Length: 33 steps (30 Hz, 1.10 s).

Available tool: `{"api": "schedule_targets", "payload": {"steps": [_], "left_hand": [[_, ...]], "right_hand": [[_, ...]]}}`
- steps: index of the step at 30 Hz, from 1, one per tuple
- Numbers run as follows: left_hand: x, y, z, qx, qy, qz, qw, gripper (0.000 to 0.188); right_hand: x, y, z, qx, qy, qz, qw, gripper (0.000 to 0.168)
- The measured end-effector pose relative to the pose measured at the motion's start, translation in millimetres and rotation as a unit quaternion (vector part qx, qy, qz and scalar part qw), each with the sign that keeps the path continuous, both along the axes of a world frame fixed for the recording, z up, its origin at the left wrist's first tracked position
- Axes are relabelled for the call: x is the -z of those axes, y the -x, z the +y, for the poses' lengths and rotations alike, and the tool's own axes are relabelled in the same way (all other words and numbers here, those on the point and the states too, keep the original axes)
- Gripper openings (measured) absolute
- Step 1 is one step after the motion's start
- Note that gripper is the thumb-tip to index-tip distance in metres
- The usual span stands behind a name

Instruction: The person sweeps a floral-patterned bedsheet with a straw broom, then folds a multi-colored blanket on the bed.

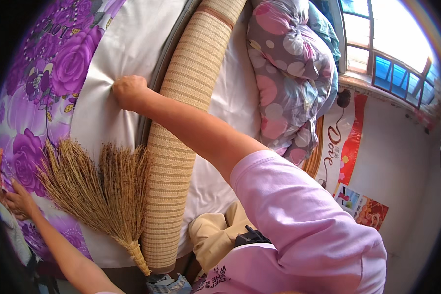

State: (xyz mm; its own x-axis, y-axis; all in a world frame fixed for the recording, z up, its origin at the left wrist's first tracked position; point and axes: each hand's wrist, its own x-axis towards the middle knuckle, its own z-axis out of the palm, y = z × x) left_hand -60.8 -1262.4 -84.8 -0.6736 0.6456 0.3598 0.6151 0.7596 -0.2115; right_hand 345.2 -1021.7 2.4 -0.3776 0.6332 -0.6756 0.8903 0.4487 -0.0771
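My right hand (130, 92) is closed in a fist on the white sheet (95, 110), and creases run out from it through the fabric. Beside that wrist lies a rolled woven mat (183, 77) with a brown band. At the far left, my left hand (20, 202) rests by the purple rose-print cloth (71, 68), touching some fabric at the picture's rim; its grip is unclear there. Between my arms a straw hand broom (99, 191) lies with bristles fanned out, its bound handle towards me, partly against the mat.
A bunched grey and pink dotted quilt (279, 84) lies on the bed beyond the mat. A barred window (386, 40) and a wall with posters (362, 205) stand to the right. My bent knee (213, 231) is on the bed's near side.
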Motion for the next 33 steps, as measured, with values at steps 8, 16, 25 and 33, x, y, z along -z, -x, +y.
{"api": "schedule_targets", "payload": {"steps": [8,16,25,33], "left_hand": [[-133,-342,66,0.280,-0.241,-0.436,0.821,0.036],[-109,-495,75,0.171,0.009,-0.356,0.919,0.053],[-79,-488,86,0.134,0.030,-0.323,0.936,0.044],[-82,-492,76,0.167,0.017,-0.202,0.965,0.050]], "right_hand": [[3,-25,7,0.001,-0.003,0.054,0.999,0.022],[15,-15,3,-0.002,0.014,0.118,0.993,0.022],[0,-59,-5,0.057,0.060,0.317,0.945,0.021],[-73,-420,-26,0.105,-0.360,0.344,0.861,0.037]]}}
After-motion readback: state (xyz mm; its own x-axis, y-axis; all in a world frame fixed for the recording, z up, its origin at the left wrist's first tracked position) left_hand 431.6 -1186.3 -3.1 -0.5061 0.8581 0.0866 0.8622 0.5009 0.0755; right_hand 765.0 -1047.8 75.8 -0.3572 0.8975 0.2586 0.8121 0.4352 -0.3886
